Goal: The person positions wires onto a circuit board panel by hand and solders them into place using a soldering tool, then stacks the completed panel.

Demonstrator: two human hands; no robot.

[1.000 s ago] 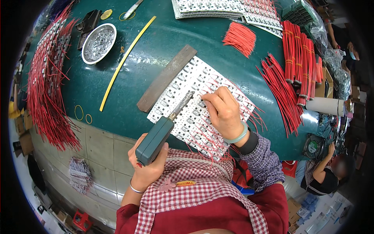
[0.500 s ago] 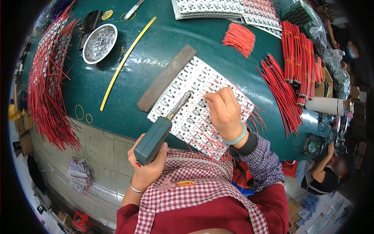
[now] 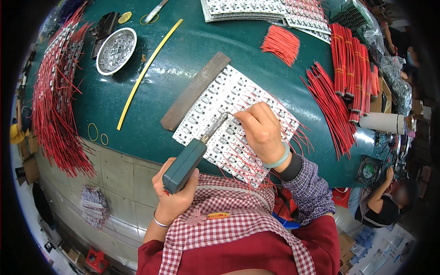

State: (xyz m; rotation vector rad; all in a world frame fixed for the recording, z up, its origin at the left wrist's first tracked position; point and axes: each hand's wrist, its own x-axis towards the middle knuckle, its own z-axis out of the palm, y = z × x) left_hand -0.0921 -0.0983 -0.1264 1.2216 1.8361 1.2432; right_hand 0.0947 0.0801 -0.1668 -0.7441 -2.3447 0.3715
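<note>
My left hand [image 3: 179, 195] is closed around the dark green handle of a soldering gun [image 3: 185, 164]. Its metal tip rests at the middle of a white circuit board panel [image 3: 192, 123], which carries rows of small dark and metallic parts. Right beside that tip, the thumb and index finger of my right hand [image 3: 265, 130] pinch what looks like a thin red wire, mostly hidden by the fingers. Several red wires [image 3: 238, 160] stick out from the panel's near and right parts. A dark flat bar [image 3: 197, 90] lies along the panel's upper left edge.
At the left are a silver bowl of shiny metal [image 3: 116, 51], a yellow strip [image 3: 149, 75] and a large bunch of wired boards [image 3: 57, 101]. Red wire bundles [image 3: 350, 68], a loose wire pile [image 3: 280, 45] and stacked panels [image 3: 245, 10] lie right and far. Another person [image 3: 382, 201] sits at right.
The soldering gun has shifted slightly right, its tip now closer to my right fingertips. My right hand has moved slightly left, its pinch kept.
</note>
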